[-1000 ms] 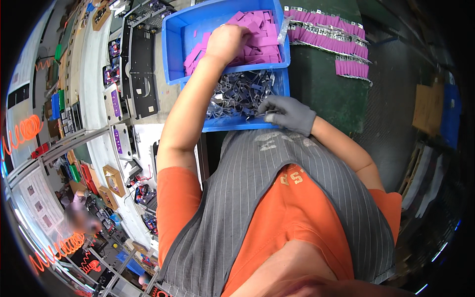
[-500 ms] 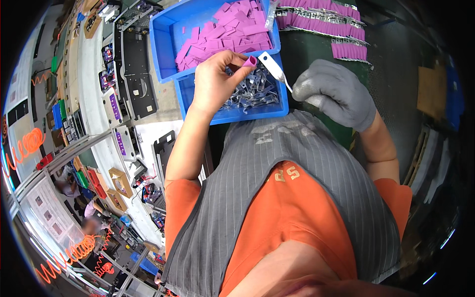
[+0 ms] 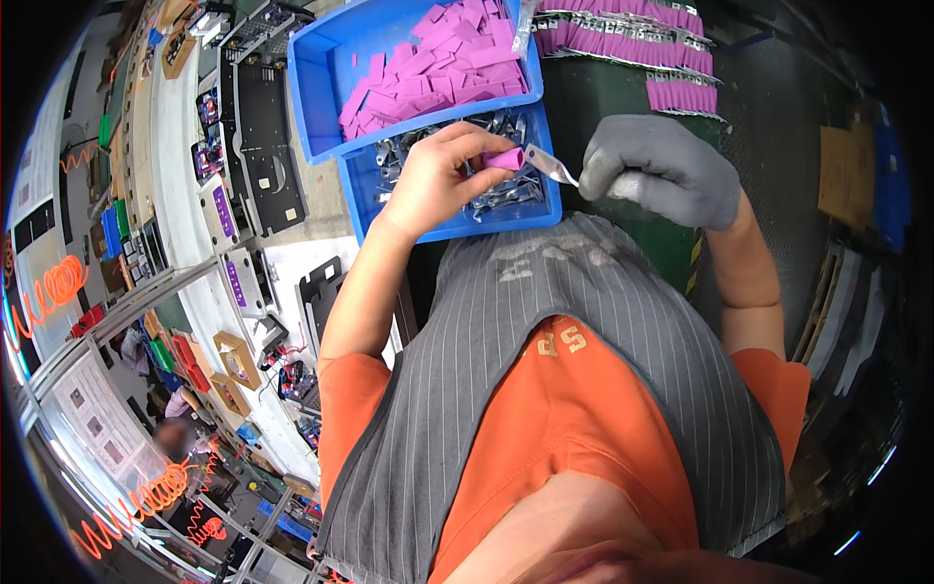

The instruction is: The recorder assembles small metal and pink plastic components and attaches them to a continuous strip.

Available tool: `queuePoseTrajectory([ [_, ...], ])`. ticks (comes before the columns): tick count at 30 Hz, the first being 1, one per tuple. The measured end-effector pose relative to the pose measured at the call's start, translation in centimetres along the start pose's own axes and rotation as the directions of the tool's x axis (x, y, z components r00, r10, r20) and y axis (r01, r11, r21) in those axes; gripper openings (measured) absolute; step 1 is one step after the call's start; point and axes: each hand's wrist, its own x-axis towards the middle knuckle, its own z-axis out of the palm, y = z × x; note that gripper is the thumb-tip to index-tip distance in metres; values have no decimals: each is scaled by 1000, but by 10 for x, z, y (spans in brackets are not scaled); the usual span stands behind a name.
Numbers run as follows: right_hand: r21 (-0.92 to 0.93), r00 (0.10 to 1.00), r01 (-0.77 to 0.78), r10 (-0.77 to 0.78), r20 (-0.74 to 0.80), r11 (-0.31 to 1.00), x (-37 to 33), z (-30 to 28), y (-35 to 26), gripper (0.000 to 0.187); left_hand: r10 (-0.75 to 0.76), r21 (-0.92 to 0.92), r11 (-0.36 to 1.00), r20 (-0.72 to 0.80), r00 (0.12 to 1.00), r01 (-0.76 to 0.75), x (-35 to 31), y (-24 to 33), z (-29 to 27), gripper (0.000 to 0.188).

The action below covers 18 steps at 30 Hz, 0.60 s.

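Fingers pinch from both sides: as I read it from my remote seat, bare left hand (image 3: pixel 438 175) has thumb and fingertips clamped on a small purple sleeve (image 3: pixel 506 158), while gray-gloved right hand (image 3: pixel 662 175) is curled shut round the back end of a thin metal blade piece (image 3: pixel 550 164), tip aimed at the sleeve's open mouth. Both parts hang just above the person's chest, over the near edge of the lower blue bin (image 3: pixel 457 226). Step in hand, I judge: fitting sleeve onto metal piece, w/ the two just about meeting. Next move calls for a straight, steady push along the blade's axis, sleeve kept level so it doesn't cock or slip. Left forearm runs up from lower left, wrist bent inward; right forearm comes in from the right, wrist flexed toward centre. Beyond, the lower bin holds loose metal pieces (image 3: pixel 486 195); farther, an upper blue bin (image 3: pixel 326 92) is heaped w/ purple sleeves (image 3: pixel 438 63); farthest, rows of finished pieces (image 3: pixel 632 29) lie on a green surface.
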Motion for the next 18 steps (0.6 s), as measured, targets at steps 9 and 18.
queuePoseTrajectory([
  [9, 87, 998, 50, -53, 36, 995, 1, 7, 9, 19, -77, -164, 983, 14, 997, 78, 2, 8, 4, 24],
  [18, -17, 970, -206, 201, -138, 979, -23, 27, 67, 27, 207, 16, 978, -14, 978, -207, 18, 15, 9, 19],
])
